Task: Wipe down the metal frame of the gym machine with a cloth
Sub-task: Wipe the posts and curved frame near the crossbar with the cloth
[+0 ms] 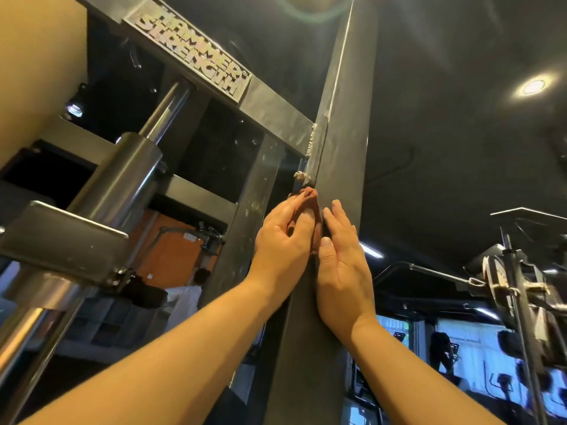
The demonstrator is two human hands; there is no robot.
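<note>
A dark grey metal upright post [343, 148] of the gym machine rises through the middle of the head view. A crossbeam [276, 102] with a maker's nameplate [190, 47] joins it from the upper left. My left hand [282, 240] presses a small reddish-brown cloth [306, 199] against the post's left edge, just under a bolt [302, 176]. Most of the cloth is hidden under my fingers. My right hand [343, 265] lies flat on the post's front face beside the cloth, fingers straight and together, thumb touching the cloth's lower part.
A chrome guide rod and sleeve [135, 167] with a grey bracket [61, 240] stand close at left. A cable machine [515, 286] is at the right. A person in white [187, 296] stands far behind, by an orange wall. A ceiling lamp [534, 85] shines above.
</note>
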